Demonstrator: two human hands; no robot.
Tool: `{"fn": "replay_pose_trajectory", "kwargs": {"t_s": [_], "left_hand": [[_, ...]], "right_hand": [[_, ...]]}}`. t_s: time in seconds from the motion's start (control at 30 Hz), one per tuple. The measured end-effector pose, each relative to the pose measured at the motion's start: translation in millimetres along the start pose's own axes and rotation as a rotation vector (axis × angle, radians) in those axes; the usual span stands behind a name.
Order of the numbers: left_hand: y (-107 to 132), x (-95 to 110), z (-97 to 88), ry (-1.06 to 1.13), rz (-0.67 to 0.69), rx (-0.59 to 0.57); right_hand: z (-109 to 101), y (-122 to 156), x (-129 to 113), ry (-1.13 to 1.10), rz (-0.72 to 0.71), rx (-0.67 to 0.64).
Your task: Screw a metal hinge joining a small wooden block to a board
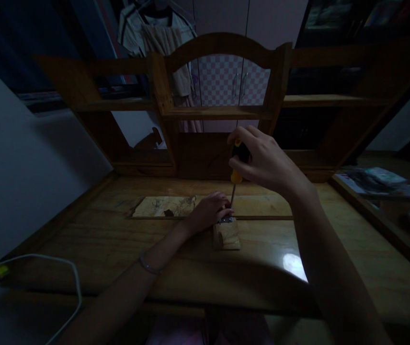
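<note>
My right hand (262,155) is closed around a screwdriver (237,177) with a yellow and black handle. The screwdriver stands nearly upright, its shaft pointing down at a small metal piece that looks like a hinge (226,219). Close to the tip, my left hand (210,211) rests on the wood with its fingers curled together; what they pinch is too small to make out. The metal piece sits where a short wooden block (228,235) meets a long wooden board (262,206). Torn, stained patches mark the board's left part.
All this lies on a wooden desk (176,282) with a raised shelf frame (219,113) at its back. A white cable (77,282) loops at the lower left. Papers and bags (381,179) lie on a surface at the right. Clothes (162,33) hang behind.
</note>
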State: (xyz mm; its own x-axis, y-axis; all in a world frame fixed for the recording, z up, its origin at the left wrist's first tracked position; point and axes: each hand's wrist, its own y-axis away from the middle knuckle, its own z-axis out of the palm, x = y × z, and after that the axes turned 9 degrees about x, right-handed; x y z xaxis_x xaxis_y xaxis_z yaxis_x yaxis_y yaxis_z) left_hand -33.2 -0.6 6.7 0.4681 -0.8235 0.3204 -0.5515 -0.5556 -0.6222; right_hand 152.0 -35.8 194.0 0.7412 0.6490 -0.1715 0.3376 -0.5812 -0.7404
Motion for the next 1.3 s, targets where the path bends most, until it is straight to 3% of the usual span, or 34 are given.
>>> {"fn": "replay_pose_trajectory", "kwargs": {"t_s": [0.23,0.37,0.57,0.67,0.73,0.83,1.07,1.17,1.3], "left_hand": [[-2,7,-1.3,0.148,-0.182,0.051],[-2,4,-1.0,0.193,-0.312,0.163],[-5,-6,-1.1,0.169,-0.304,0.260],[-11,-16,-10.8,0.157,-0.322,0.326],[-13,-29,-26.5,0.117,-0.388,0.363],[0,-61,-66.0,-0.002,-0.473,0.330],[99,-149,-188.1,-0.438,-0.846,0.212],[136,-164,-221.6,-0.484,-0.886,0.154],[159,-162,-237.9,-0.469,-0.924,0.098]], "right_hand": [[-6,-2,-9,-0.003,0.013,0.069],[-10,-2,-15,0.016,0.036,0.132],[-25,-3,-11,0.014,0.030,0.423],[-36,-1,-7,0.047,0.066,0.564],[-42,0,-5,0.050,0.084,0.620],[-49,2,-2,0.040,0.103,0.654],[-62,5,4,0.008,0.110,0.669],[-69,7,5,0.005,0.121,0.715],[-76,9,5,-0.016,0.116,0.747]]}}
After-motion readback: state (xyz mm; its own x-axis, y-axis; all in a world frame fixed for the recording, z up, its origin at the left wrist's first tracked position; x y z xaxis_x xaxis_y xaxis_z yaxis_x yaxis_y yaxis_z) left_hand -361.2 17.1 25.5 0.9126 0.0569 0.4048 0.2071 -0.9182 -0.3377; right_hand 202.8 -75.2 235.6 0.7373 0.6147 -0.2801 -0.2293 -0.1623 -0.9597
